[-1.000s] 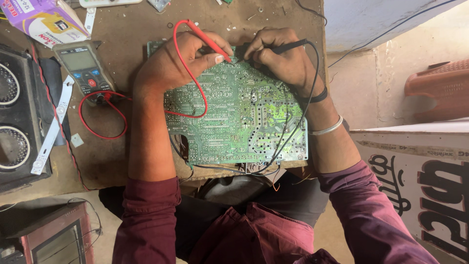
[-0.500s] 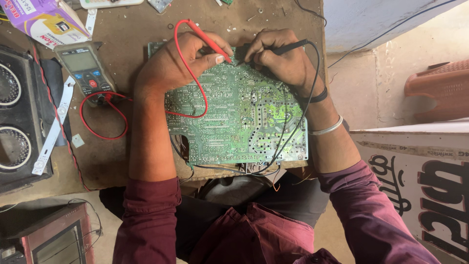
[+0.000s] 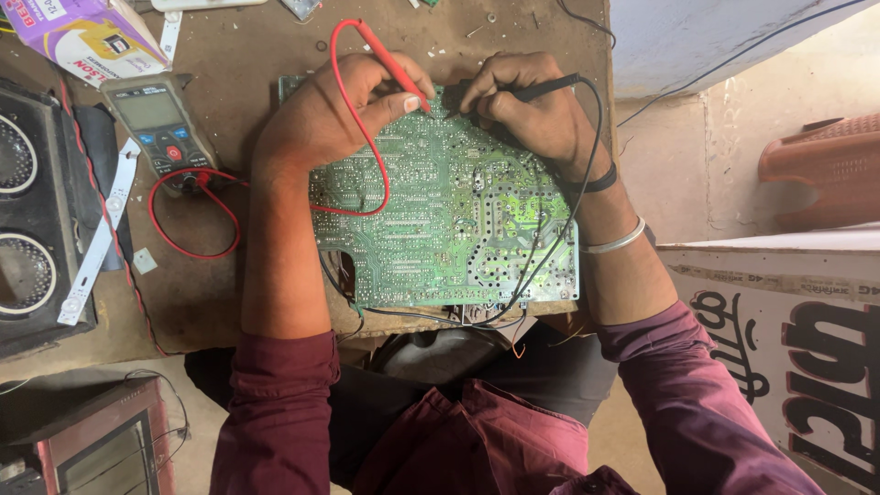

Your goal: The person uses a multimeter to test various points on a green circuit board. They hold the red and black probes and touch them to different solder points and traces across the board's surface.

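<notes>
Green circuit board [image 3: 440, 229] lies solder side up at the near edge of the bench [image 3: 247, 64], overhanging it slightly toward the person. Step in hand, by judgement: probing solder points along the board's far edge. Left hand [image 3: 335, 115] fingers closed narrowly around the red probe [image 3: 394, 64], tip touching the board. Right hand [image 3: 532, 115] fingers pinched likewise on the black probe [image 3: 541, 89], tip just beside the red one. Any next contact calls for both tips held steady and kept apart. Multimeter [image 3: 158, 124] lies toward the far left corner, red lead [image 3: 192, 215] looped beside it.
</notes>
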